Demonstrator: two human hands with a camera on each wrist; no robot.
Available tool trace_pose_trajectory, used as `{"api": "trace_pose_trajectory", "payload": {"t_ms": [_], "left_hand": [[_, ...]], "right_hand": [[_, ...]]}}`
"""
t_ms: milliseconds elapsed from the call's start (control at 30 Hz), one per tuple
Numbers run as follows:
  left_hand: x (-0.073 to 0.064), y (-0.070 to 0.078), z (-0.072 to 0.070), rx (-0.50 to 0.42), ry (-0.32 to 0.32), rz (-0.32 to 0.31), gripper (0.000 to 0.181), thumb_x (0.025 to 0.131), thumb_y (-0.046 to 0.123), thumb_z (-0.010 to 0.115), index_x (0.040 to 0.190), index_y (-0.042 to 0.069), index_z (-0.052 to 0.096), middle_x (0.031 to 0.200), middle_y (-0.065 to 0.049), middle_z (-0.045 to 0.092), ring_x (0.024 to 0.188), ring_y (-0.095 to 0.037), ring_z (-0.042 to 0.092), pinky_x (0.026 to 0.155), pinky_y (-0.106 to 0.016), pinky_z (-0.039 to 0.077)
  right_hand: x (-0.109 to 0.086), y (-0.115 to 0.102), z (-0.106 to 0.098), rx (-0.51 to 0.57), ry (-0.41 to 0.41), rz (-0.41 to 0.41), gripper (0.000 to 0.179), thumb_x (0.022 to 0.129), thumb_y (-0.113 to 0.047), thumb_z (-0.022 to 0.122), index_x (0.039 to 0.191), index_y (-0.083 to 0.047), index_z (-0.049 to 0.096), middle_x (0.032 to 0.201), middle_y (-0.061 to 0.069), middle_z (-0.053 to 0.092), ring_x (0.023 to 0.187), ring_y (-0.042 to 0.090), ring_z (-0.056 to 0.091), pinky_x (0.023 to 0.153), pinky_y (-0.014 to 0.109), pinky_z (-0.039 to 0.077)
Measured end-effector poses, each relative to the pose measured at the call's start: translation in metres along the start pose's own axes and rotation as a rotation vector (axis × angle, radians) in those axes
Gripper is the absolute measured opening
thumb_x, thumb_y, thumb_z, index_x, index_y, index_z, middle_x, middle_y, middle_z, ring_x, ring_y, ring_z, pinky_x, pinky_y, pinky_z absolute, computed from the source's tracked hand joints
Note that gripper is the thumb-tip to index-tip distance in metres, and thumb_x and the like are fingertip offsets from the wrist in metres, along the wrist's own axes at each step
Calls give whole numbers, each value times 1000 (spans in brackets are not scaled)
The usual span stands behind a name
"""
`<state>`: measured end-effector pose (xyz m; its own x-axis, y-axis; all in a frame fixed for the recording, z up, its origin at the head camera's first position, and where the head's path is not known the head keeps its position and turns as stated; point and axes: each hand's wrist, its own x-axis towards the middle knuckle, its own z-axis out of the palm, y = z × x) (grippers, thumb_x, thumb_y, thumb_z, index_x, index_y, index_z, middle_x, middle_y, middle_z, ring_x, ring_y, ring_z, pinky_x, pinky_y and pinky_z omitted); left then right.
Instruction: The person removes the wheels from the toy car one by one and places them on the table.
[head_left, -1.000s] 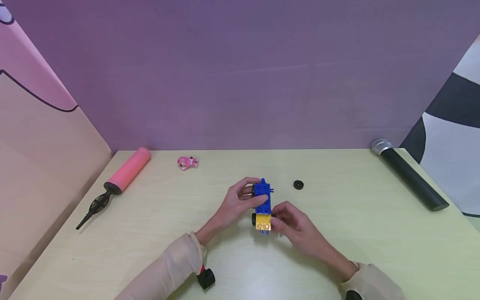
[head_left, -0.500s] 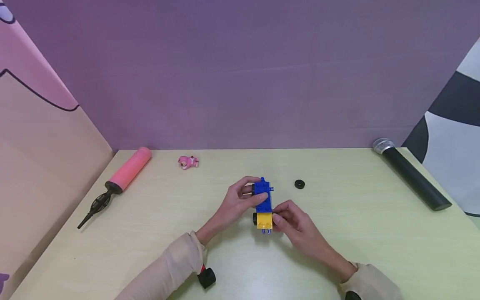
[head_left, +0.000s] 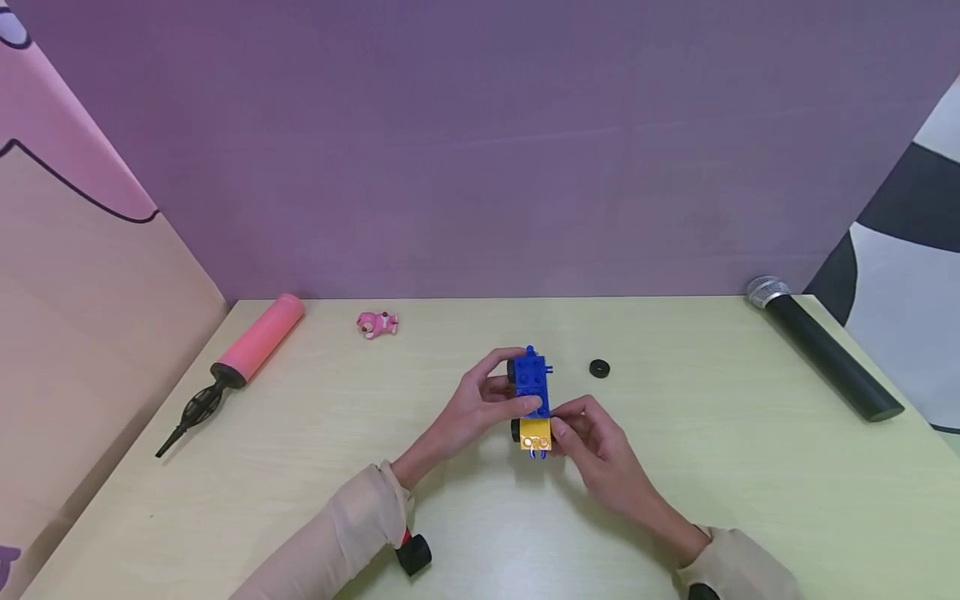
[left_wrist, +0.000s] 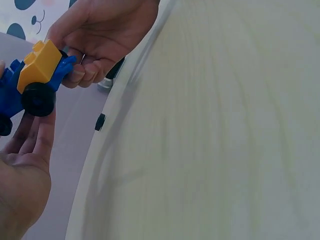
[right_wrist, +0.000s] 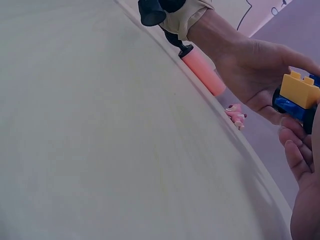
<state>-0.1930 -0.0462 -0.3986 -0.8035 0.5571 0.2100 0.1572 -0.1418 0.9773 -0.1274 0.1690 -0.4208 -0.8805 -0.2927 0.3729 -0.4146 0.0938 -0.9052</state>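
A toy car [head_left: 532, 379] of blue building blocks with a yellow brick [head_left: 536, 434] is held off the table. My left hand [head_left: 480, 404] grips its blue body, thumb on top and fingers round the far left side. Black wheels [left_wrist: 38, 99] sit on the car's left side. At the right side by the yellow brick, my right hand [head_left: 600, 454] pinches a black wheel [right_wrist: 309, 120] against the car; the fingers mostly hide it in the head view. A bare blue axle stub [head_left: 550, 369] sticks out at the upper right of the body.
A loose black wheel [head_left: 599, 368] lies on the table right of the car. A pink bear figure [head_left: 377, 324] and a pink hand pump [head_left: 258, 342] lie at the left, a black microphone [head_left: 825, 350] at the right. A purple wall [head_left: 480, 150] rises behind.
Both hands and the toy car have shifted slightly up and to the right in the head view. The right hand stays at the wheel by the yellow brick.
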Motion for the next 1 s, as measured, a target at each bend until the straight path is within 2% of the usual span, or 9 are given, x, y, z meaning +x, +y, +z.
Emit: {"api": "trace_pose_trajectory", "payload": {"t_ms": [333,467,700,867,1000], "left_hand": [[1,2,2,24,1,34,63,97,23,76,151,9,47,116,-20,71,101,-23,70,91,-39,58],[2,2,3,16,-8,33,63,96,25,76,150,7,48,117,-22,71,101,-22,70,92,-40,58],[1,4,4,4,-35,27,64,97,24,74,152,7,46,118,-23,71,102,-22,70,93,-40,58],[1,4,3,-4,-33,31,64,98,23,73,153,7,44,117,-23,71,101,-23,70,94,-41,57],[1,2,1,-33,-22,28,64,98,25,72,154,8,44,118,-23,70,103,-24,69,96,-44,57]], "right_hand": [[0,-3,2,-9,4,-37,10,107,5,47,117,8,49,107,20,65,91,15,67,80,28,59],[-2,1,2,-41,17,-99,9,105,10,48,113,7,49,105,15,67,91,14,66,79,26,59],[-3,3,4,-136,57,-219,17,96,19,51,106,5,51,97,11,70,83,14,65,77,23,56],[-2,3,5,-93,46,-201,16,100,16,50,113,7,50,102,11,68,89,14,66,79,24,58],[-2,2,4,-51,35,-161,17,102,12,50,119,7,48,105,7,65,91,15,65,81,23,55]]}}
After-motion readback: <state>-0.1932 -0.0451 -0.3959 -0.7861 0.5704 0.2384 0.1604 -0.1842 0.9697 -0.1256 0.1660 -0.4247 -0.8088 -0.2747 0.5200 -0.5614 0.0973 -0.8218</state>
